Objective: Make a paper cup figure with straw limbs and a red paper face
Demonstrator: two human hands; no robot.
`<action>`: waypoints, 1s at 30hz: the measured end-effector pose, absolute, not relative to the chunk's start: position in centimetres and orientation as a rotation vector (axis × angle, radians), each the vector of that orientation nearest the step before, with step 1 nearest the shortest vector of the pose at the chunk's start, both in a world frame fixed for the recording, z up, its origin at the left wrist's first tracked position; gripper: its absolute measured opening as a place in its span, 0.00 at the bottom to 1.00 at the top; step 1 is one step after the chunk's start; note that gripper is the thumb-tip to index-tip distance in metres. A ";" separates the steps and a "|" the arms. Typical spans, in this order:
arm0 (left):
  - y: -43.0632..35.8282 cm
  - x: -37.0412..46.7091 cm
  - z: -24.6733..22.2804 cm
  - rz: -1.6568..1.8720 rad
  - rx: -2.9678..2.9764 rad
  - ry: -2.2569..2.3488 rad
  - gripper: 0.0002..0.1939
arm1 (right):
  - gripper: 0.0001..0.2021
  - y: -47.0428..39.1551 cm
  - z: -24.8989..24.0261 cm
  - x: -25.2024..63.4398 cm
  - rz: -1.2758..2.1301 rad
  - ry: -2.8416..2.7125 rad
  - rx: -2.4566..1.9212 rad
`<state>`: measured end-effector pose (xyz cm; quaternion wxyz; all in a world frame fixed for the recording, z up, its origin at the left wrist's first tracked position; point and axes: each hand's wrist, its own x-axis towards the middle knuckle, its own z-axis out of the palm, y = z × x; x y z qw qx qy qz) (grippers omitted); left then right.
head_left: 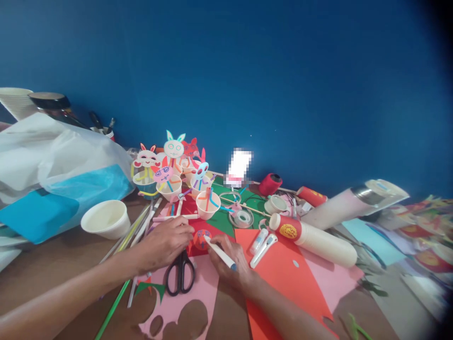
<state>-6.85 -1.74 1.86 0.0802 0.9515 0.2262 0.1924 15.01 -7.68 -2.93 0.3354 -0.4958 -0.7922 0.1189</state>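
A small round orange paper face [203, 240] with blue drawn eyes and lines lies over red paper in front of me. My left hand [169, 242] is closed, its curled fingertips at the face's left edge. In my right hand [231, 262] is a white marker pen [221, 253] with a blue end, its tip against the face. Black-handled scissors [180, 276] lie just below my left hand, their blades partly hidden. Behind the face stands a paper cup [208, 204] with bent coloured pipe cleaners in it.
Several paper cups with animal faces, one a white rabbit [174, 147], stand at the back. Cut pink paper [198, 293] and orange sheets [286, 283] cover the table. A white cutter [264, 251], stacked cups [329, 245], tape roll [243, 217] and red thread spool [271, 184] lie right.
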 end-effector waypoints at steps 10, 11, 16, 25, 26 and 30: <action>-1.6 -6.8 0.6 0.392 2.850 0.563 0.19 | 0.04 -7.7 -2.7 15.0 0.318 -2.062 -1.276; -1.6 -6.8 0.3 0.395 2.858 0.565 0.19 | 0.04 -7.7 -2.7 15.0 0.322 -2.061 -1.277; -1.4 -7.0 -0.7 0.381 2.883 0.558 0.17 | 0.05 -7.7 -2.6 15.0 0.340 -2.046 -1.289; -1.4 -7.0 -0.7 0.279 2.891 0.568 0.16 | 0.05 -7.9 -2.6 15.0 0.399 -2.003 -1.246; -1.4 -6.9 -0.7 0.283 2.893 0.571 0.15 | 0.05 -7.9 -2.6 15.0 0.458 -1.961 -1.255; -1.3 -6.8 -0.9 0.311 2.908 0.576 0.13 | 0.04 -7.7 -2.4 14.3 0.901 -1.587 -1.312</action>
